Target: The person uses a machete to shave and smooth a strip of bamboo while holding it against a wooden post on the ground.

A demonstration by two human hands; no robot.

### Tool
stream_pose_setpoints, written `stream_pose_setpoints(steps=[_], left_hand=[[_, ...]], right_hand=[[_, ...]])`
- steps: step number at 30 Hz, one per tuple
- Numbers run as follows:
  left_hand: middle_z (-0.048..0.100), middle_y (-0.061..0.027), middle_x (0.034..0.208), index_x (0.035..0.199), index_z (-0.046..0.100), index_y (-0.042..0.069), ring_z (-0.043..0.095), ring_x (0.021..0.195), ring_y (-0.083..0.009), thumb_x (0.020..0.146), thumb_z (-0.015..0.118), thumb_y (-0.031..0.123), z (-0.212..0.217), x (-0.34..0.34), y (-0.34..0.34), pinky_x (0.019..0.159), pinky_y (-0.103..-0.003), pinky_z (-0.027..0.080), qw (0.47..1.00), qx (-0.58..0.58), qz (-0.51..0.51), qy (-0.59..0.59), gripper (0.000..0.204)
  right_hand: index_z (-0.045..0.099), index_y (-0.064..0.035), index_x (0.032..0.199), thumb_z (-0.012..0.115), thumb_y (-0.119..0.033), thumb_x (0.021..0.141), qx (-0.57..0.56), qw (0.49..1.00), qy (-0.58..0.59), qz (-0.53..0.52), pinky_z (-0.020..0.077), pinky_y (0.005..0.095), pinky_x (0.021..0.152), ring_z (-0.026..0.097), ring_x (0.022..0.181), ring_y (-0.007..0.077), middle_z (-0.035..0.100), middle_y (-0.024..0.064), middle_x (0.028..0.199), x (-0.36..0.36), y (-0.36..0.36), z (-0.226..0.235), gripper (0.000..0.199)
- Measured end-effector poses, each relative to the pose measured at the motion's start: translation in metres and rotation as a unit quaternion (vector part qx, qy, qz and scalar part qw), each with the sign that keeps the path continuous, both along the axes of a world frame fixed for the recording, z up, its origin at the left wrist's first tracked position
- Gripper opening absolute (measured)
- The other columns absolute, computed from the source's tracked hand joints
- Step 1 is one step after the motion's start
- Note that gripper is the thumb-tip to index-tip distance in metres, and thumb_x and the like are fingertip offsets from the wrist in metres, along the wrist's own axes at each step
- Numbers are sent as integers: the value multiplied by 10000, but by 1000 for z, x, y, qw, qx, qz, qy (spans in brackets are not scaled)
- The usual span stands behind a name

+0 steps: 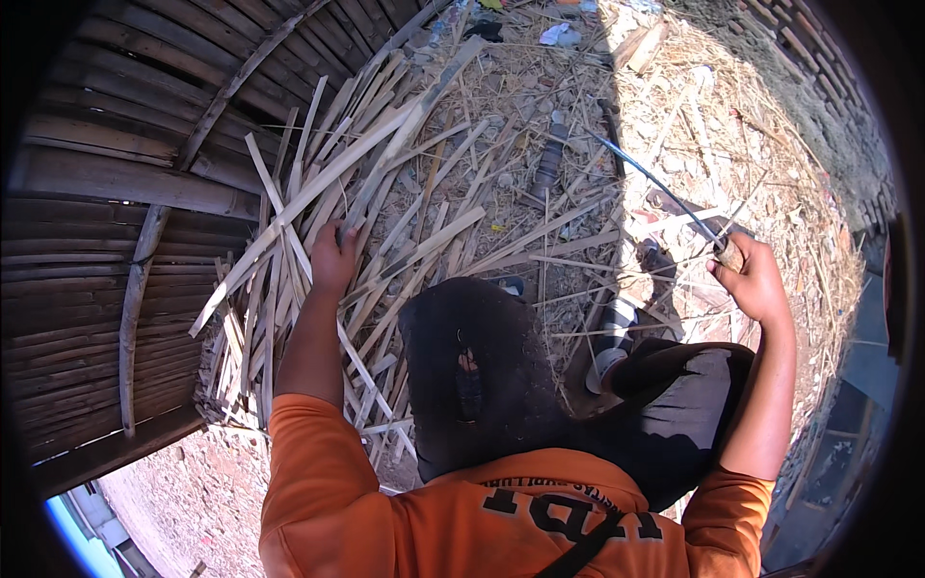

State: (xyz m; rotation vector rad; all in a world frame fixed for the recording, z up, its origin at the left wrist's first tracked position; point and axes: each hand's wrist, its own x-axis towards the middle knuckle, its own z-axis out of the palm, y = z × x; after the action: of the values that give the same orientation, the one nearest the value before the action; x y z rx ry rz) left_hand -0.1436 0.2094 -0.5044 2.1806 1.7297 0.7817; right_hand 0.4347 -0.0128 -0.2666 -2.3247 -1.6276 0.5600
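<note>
My left hand (334, 255) is at the pile of split bamboo strips (289, 236) on the left, its fingers closed around the near end of a long pale bamboo strip (405, 130) that slants away to the far side. The palm side of this hand is hidden. My right hand (756, 281), out to the right, grips the short wooden handle of a long-bladed knife (665, 188). Its thin blade points up and to the left, over the littered ground and clear of the strips in my left hand.
A bamboo slat wall (87, 183) rises close on the left. My dark-trousered knees (482, 366) are bent between my arms. A dark ribbed cylindrical object (550, 159) lies ahead among scraps. Straw and chips cover the sunlit ground (703, 125), with a brick wall (819, 48) at the far right.
</note>
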Motion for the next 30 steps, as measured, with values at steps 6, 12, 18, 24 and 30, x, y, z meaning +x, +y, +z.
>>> stream_pose_setpoints(steps=[6,12,18,24,30], left_hand=[[622,-87,882,1063,601,-14,565,819,-177,994,643,262,87,-10,25,774,-325,465,969,71,63,-228,287],[591,16,832,1019,598,28,485,758,-55,966,707,255,209,46,36,696,-224,402,925,125,-10,-357,258],[619,17,811,1008,611,41,535,735,-49,933,751,236,247,101,35,679,-207,423,889,93,-91,-439,251],[637,10,792,997,633,14,518,697,-41,932,750,258,219,153,49,637,-212,411,893,58,-65,-441,279],[633,8,769,1022,659,-3,525,680,-68,911,761,236,215,216,46,629,-259,446,912,25,-99,-398,282]], right_hand=[[665,43,1005,792,-135,765,11,1000,21,13,495,394,724,615,706,316,655,231,795,-12,9,7,325],[674,16,1019,797,-157,764,12,1000,18,3,496,385,714,612,691,258,652,206,777,-24,10,17,332],[689,-5,953,789,-169,766,1,999,22,26,500,397,702,622,682,301,654,199,755,-38,17,29,268],[698,-20,946,803,-216,781,16,1000,19,11,511,412,711,654,719,341,672,205,782,-47,20,41,277],[665,21,997,817,-186,782,110,991,71,-39,518,378,704,678,741,249,685,185,794,-48,20,53,335]])
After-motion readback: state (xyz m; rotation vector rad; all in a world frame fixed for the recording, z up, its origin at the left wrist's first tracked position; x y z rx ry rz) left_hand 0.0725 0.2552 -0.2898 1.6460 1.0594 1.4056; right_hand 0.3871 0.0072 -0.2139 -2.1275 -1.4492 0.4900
